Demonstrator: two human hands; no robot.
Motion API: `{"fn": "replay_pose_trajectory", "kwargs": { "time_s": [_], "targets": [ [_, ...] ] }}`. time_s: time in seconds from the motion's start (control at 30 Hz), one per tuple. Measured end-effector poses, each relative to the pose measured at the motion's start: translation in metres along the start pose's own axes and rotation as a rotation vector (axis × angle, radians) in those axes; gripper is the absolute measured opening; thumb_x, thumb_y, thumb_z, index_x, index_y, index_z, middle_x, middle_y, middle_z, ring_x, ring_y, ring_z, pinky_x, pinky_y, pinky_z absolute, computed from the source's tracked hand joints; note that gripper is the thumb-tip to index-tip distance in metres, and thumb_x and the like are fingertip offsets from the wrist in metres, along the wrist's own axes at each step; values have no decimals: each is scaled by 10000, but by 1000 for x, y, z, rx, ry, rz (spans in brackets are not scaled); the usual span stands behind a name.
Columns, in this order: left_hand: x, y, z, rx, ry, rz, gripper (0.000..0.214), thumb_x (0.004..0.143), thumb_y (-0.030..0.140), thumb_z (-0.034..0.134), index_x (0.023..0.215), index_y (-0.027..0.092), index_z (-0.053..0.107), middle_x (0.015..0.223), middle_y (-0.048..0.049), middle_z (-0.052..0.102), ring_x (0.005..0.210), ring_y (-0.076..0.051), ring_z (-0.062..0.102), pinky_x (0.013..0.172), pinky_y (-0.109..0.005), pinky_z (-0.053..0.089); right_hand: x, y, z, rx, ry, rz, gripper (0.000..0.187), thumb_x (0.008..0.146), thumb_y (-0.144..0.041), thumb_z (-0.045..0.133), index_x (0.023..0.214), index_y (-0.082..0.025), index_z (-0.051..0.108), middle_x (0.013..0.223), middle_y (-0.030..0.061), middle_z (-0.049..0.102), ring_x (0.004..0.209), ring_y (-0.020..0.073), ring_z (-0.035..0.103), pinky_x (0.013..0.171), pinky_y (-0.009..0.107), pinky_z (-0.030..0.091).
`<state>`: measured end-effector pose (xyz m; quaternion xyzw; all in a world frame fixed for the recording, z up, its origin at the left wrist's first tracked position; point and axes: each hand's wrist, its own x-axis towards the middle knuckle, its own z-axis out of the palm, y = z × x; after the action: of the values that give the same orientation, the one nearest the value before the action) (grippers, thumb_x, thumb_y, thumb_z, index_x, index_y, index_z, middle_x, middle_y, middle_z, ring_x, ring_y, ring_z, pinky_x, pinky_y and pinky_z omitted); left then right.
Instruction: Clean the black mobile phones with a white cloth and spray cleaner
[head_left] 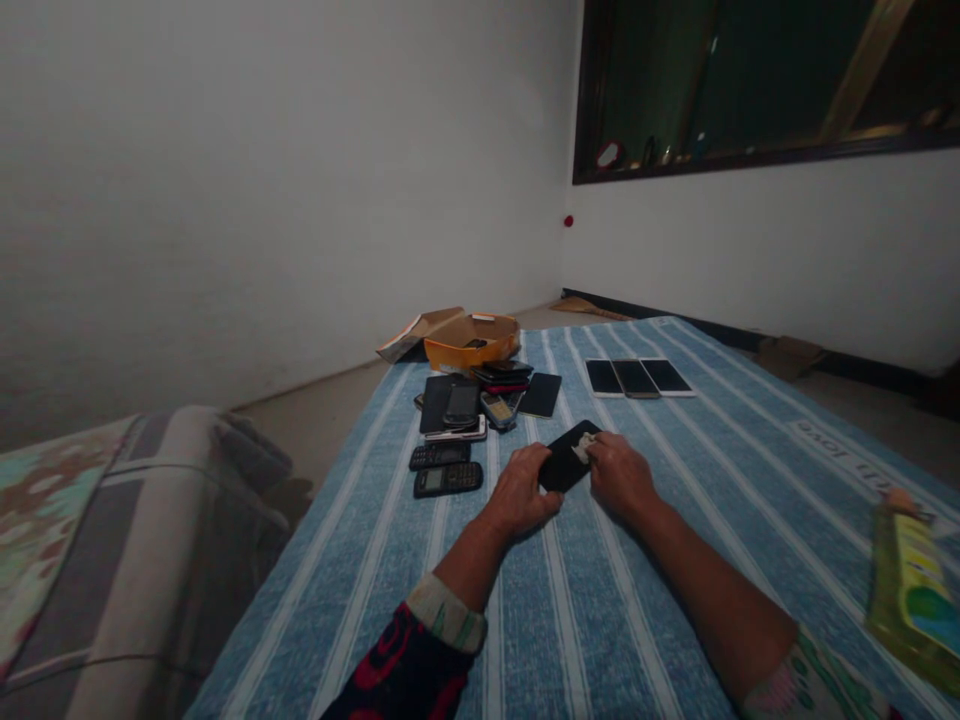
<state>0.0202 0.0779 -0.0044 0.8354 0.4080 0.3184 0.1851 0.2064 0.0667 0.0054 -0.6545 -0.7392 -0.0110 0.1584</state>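
Note:
A black smartphone (564, 462) lies tilted in front of me, just over the blue striped cloth. My left hand (520, 492) grips its near left end between thumb and fingers. With closed fingers, my right hand (619, 474) pinches a small crumpled white tissue (583, 446) against the phone's far right part. Left of my hands rest two keypad phones (448, 479), one behind the other. Behind them is a heap of phones (460, 403), some stacked, with a black flat phone (541, 394) at its right side.
Three white-edged smartphones (637, 378) lie side by side at the back right. An open orange box (472, 345) stands at the far left end of the cloth (360, 560). A yellow-green bottle (911, 595) lies at the right edge. A draped bed or seat (172, 540) is on the left.

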Motion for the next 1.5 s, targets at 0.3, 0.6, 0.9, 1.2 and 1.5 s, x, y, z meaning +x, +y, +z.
{"fn": "replay_pose_trajectory", "kwargs": {
  "time_s": [0.3,0.6,0.9,1.2,1.5],
  "targets": [
    [0,-3,2,-13,3,-16,522,655,156,651,1165,178,541,1120,-85,620,1062,-277,566,971,-448,458,-5,-17,11,153,68,-302,291,864,-69,468,1028,-175,685,1099,100,630,1051,219,507,888,317,392],
    [-1,-7,4,-8,39,-20,668,655,172,663,1294,189,469,1247,-110,599,1139,-302,563,1009,-486,447,13,-21,9,110,25,-338,292,919,-120,461,1142,-172,642,1176,98,627,1113,222,489,863,339,357],
    [1,2,-4,-5,7,-30,538,624,150,653,1154,187,567,1089,-74,641,1029,-283,587,919,-446,491,22,8,10,39,50,-27,325,893,-91,445,1102,-180,677,1277,108,600,1167,241,493,929,347,349],
    [0,-4,1,-19,31,-23,604,646,152,666,1230,191,516,1201,-96,619,1116,-296,568,996,-478,457,21,-14,13,118,32,-230,330,915,-101,444,1149,-191,658,1280,81,609,1178,217,491,951,334,351],
    [-2,-15,6,-64,73,-28,784,645,197,675,1376,138,396,1333,-171,533,1242,-344,512,1050,-531,425,16,-20,18,230,40,-367,288,913,-106,488,1122,-191,667,1216,74,629,1128,211,513,914,322,362]
  ]
}}
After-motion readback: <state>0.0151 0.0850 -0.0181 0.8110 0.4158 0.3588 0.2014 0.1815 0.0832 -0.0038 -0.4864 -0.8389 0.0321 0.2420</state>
